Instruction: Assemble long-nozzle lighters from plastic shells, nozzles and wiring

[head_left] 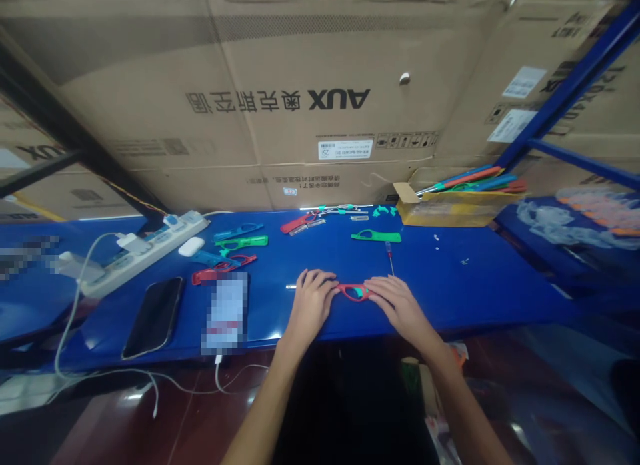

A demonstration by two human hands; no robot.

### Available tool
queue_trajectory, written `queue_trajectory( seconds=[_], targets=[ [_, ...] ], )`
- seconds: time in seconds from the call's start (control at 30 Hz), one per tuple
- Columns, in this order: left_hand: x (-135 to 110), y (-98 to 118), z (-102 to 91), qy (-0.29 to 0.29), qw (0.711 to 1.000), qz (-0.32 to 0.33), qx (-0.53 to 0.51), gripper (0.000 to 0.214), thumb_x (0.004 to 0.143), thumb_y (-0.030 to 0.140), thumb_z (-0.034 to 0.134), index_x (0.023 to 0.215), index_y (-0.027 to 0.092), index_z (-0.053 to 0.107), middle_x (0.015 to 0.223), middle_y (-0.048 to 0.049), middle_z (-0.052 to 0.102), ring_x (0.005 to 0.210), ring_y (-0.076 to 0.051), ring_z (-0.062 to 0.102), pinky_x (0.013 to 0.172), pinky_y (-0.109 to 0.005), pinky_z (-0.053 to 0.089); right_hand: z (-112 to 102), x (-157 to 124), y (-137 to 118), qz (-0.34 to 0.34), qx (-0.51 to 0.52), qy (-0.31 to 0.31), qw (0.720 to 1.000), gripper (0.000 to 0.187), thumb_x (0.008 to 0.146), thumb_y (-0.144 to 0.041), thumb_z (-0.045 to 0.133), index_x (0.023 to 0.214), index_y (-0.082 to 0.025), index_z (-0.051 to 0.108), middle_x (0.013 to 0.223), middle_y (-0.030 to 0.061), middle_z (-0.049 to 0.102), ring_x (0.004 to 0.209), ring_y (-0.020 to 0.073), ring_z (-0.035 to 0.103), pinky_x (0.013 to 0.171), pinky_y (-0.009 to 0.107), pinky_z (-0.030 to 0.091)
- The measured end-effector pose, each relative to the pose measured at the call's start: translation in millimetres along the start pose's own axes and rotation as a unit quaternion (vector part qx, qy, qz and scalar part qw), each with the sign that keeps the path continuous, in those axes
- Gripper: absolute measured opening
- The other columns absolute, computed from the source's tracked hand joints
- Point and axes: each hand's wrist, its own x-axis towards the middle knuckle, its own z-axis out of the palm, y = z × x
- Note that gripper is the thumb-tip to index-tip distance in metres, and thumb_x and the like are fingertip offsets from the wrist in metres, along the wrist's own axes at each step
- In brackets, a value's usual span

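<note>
Between my two hands lies a red long-nosed lighter with a green trigger in its finger loop, just above or on the blue table. My left hand is closed round its nozzle side, and a short metal tip pokes out to the left. My right hand closes over the handle end, hiding most of it. Just beyond the right hand a small screwdriver lies on the table. Farther back is a green lighter shell half. A red shell piece rests near thin metal rods and small green parts.
Blue, green and red shell pieces lie at left, near a white power strip, a black phone and a charging phone. A yellow box of lighters stands back right. Cardboard cartons wall off the rear.
</note>
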Motion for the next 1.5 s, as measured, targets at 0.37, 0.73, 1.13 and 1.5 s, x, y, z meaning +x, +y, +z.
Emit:
queue_trajectory(
  seconds=[0.37,0.73,1.13,1.5],
  targets=[
    [-2,2,-1.6,0.003,0.997,0.013,0.075,0.022,0.101,0.026,0.054,0.106,0.026,0.075,0.119,-0.0032,0.074,0.119,-0.028,0.060,0.112,-0.058,0.035,-3,6,-11,0.031,-0.025,-0.008,0.999,0.027,0.103,-0.029,0.050,0.119,-0.030,0.072,0.122,0.0025,0.075,0.107,0.0242,0.069,0.115,0.063,0.035],
    [-4,11,-0.8,0.048,0.987,0.073,0.133,0.025,0.103,0.022,0.048,0.109,0.020,0.073,0.109,-0.0062,0.075,0.113,-0.028,0.061,0.121,-0.065,0.016,11,-7,-14,0.001,-0.080,0.065,0.995,0.032,0.102,-0.026,0.052,0.130,-0.019,0.066,0.119,0.0095,0.075,0.109,0.0260,0.066,0.094,0.044,0.053],
    [-29,35,-17.7,0.268,0.957,0.110,-0.005,0.052,0.094,0.014,0.063,0.142,0.028,0.052,0.159,-0.0138,0.041,0.150,-0.034,0.033,0.120,-0.065,0.021,-16,-36,-39,0.047,-0.117,0.133,0.983,0.032,0.104,-0.034,0.049,0.117,-0.019,0.073,0.104,0.0082,0.079,0.087,0.0243,0.071,0.077,0.037,0.052],
    [23,113,20.3,-0.049,0.712,-0.175,-0.679,0.050,0.103,0.054,0.042,0.129,0.017,0.062,0.125,-0.0159,0.071,0.114,-0.027,0.069,0.098,-0.040,0.054,-29,-32,-80,0.289,0.292,0.151,0.899,0.041,0.095,-0.048,0.061,0.124,-0.020,0.073,0.111,0.0081,0.078,0.096,0.0266,0.073,0.087,0.037,0.057]
  ],
)
